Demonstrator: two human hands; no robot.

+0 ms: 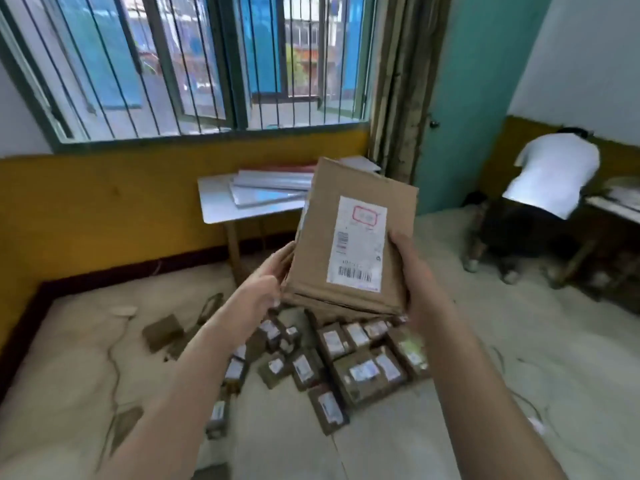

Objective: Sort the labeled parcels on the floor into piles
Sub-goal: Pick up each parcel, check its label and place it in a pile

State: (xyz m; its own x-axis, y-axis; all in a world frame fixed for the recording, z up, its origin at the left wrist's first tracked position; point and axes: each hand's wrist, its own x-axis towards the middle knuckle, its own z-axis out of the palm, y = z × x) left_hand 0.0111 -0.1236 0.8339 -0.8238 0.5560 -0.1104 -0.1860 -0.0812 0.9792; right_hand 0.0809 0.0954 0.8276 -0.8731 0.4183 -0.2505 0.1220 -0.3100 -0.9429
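Observation:
A flat brown cardboard parcel (320, 237) with a white barcode label is held up at chest height, label facing me. My left hand (268, 275) grips its lower left edge. Its lower right edge is held by my right hand (412, 275), thumb on the front. Below, on the floor, lie several smaller labeled parcels (360, 368), some packed close together at the right, others strung loosely toward the left (235, 370).
A small white table (221, 209) with flat boards on it stands under the barred window. Cardboard scraps (161, 332) lie on the floor at left. A person in a white shirt (550, 174) bends over at the right by another table.

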